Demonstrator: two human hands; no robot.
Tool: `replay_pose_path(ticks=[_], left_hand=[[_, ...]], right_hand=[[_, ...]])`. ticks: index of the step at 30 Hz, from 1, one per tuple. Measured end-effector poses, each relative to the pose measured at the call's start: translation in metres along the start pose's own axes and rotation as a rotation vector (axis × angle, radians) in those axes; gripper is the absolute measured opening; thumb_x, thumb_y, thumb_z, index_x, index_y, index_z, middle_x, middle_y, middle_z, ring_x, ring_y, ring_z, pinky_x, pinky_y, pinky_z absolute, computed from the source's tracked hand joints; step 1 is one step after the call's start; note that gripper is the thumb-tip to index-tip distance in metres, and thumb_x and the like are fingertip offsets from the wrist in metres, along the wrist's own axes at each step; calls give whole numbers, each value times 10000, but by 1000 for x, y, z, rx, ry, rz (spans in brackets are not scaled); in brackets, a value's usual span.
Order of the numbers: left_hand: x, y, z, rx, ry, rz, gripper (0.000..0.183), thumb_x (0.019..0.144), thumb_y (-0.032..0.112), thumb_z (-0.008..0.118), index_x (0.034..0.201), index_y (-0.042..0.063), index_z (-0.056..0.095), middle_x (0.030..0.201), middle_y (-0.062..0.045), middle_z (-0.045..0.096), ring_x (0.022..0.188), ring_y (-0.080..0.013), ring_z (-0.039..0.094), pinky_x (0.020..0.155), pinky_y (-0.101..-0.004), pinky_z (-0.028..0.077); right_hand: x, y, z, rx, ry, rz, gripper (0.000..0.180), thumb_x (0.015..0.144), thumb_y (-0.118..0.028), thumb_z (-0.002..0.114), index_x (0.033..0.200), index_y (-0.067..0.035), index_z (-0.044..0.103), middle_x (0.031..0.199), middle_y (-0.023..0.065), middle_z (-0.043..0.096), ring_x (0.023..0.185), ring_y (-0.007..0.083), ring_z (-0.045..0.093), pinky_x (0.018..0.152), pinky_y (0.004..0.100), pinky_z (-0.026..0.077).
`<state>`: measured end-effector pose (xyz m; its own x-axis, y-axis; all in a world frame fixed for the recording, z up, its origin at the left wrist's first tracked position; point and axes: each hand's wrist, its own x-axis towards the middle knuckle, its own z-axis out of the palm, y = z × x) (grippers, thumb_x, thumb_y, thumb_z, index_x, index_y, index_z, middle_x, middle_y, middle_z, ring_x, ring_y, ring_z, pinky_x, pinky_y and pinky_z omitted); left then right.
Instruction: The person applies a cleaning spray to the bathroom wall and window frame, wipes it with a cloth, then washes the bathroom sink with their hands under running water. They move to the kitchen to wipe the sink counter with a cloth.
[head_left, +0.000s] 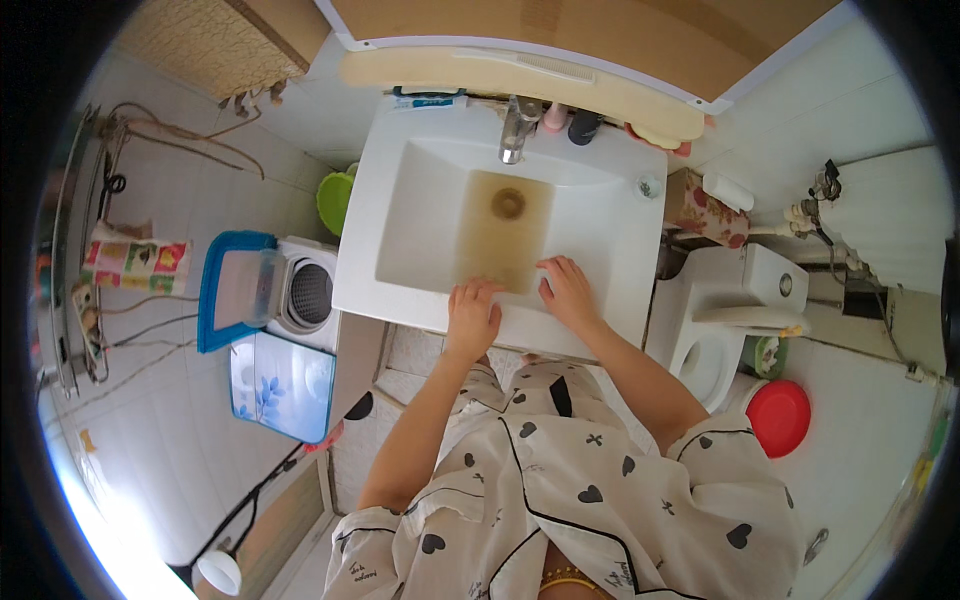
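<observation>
A white ceramic washbasin (637, 247) lies right in front of me. Its sunken floor (502, 247) looks yellowish brown around a dark drain (508, 203); whether water stands there, I cannot tell. My left hand (474, 315) rests at the front rim, fingers spread a little and holding nothing. To its right, my right hand (570, 294) also holds nothing; its fingers reach over the inner front edge with the thumb apart. The metal faucet (516, 129) sits at the back of the basin, away from both hands.
Behind the basin are a toothpaste tube (429, 103), a pink bottle (555, 118) and a black bottle (585, 127). A small glass (648, 187) stands on the right rim. Left is a washing machine (307, 292) with a raised blue lid (238, 292); right, a toilet (705, 352) and red basin (778, 418).
</observation>
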<state>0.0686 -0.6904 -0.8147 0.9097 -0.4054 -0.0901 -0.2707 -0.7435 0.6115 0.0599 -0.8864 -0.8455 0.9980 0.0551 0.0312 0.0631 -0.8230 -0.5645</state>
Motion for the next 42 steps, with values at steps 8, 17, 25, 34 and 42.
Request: replay_pose_path(ticks=[8,17,25,34,42], left_hand=[[45,-72,-29,97,35,99,178,755,46,546,920,83,604,998,-113,568,1006,-299,503,851,-416,416],[48,-80,-27,120,-69,56,96,764,114,538,840,80,587,874,-61,579,890,-259,538,742,-391,448],[50,-77,-29,143,-140,45,119,769,129,521,859,89,587,890,-58,584,893,-247,539,754,-385,445],[51,-72,-26,154,-101,81,73,724,135,543,788,99,542,841,-35,554,854,-216,525,728,-352,435],[48,-74,-30,164,-138,9,93,728,126,538,813,102,569,846,-43,570,869,-236,540,739,-382,452]], right_hand=[[90,4,47,33,-20,343,263,772,-118,576,1011,-73,477,959,129,553,837,326,574,701,432,470],[132,17,74,-137,-107,465,346,781,-156,591,1085,-64,452,1027,141,565,883,332,579,750,444,479],[149,29,84,-258,-179,439,398,754,-137,630,1087,-40,434,950,159,597,887,337,582,744,445,480],[159,67,107,-149,-262,486,390,722,-104,646,1051,-24,452,902,173,608,851,337,598,687,440,496],[146,46,77,-206,-306,240,352,739,-112,633,1045,-51,470,846,126,614,813,323,596,672,416,480]])
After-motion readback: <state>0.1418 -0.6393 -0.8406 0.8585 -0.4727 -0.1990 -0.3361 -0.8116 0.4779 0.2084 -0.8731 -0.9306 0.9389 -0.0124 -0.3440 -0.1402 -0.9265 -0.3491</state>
